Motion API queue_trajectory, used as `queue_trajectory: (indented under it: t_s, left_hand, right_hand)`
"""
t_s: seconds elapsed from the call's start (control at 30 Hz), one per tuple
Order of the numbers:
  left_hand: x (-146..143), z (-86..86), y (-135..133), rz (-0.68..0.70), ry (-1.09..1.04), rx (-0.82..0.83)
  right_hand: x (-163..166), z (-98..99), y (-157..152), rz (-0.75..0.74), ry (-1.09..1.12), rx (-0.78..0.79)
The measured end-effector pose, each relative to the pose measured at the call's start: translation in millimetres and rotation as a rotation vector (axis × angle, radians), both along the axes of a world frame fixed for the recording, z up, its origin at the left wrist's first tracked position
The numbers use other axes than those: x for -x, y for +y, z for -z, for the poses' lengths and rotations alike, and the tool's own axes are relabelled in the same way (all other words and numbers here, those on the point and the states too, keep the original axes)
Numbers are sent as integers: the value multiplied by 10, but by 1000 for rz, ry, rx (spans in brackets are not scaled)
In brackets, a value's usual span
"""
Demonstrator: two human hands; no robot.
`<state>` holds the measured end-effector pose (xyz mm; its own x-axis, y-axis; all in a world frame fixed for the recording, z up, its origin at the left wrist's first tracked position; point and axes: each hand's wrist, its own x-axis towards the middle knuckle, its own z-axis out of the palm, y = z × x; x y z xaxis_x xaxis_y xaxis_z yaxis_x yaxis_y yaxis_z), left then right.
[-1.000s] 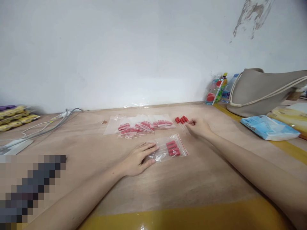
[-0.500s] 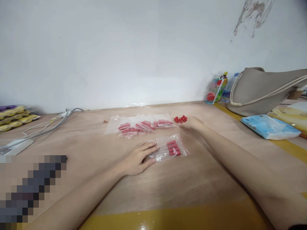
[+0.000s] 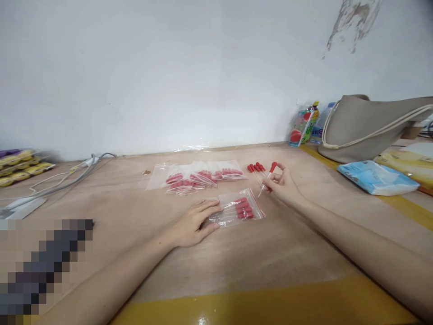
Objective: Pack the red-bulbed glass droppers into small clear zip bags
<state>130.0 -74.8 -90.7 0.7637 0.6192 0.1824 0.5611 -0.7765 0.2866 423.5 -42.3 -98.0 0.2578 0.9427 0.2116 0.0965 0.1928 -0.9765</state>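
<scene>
My right hand (image 3: 282, 184) pinches a dropper (image 3: 274, 167) with a red rubber bulb and a thin clear tube, tilted with its tip pointing down and left. Just left of it, several loose red-bulbed droppers (image 3: 257, 166) lie on the table. My left hand (image 3: 194, 224) rests with fingers spread and stretched out, the fingertips on the left end of a clear zip bag (image 3: 227, 221). Inside that bag lie several droppers (image 3: 244, 208), bulbs toward the right-hand, red-lined edge. Behind it, overlapping filled bags (image 3: 192, 180) of red-bulbed droppers form a pile.
Cables (image 3: 88, 168) and yellow packets (image 3: 25, 170) are at the left. On the right stand bottles (image 3: 301, 126), a grey bag (image 3: 368, 124) and a blue-white packet (image 3: 377, 177). A wall (image 3: 196, 76) closes off the back. Yellow tape (image 3: 237, 304) runs along the front.
My right hand has drawn back a little to the right and lifted one dropper away from the loose group. My left hand stays in place on the bag.
</scene>
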Motion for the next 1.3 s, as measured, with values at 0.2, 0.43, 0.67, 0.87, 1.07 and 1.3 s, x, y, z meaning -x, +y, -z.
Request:
queue_trajectory:
  t_s: [0.2, 0.43, 0.67, 0.87, 1.07, 1.3]
  left_hand:
    - [4, 0, 2, -13, 48, -6]
    - [-8, -21, -7, -22, 60, 6]
    - [-1, -16, -2, -22, 54, 26]
    - [-10, -22, -12, -26, 46, 42]
    - [-1, -11, -8, -28, 52, 26]
    - [0, -11, -7, -19, 45, 18]
  right_hand:
    - [114, 124, -12, 8, 126, 6]
    - [198, 181, -49, -58, 152, 16]
    - [185, 137, -122, -115, 146, 68]
    - [163, 152, -141, -117, 245, 87]
    - [10, 196, -103, -299, -93, 167]
    - [-27, 201, -47, -432, -478, -10]
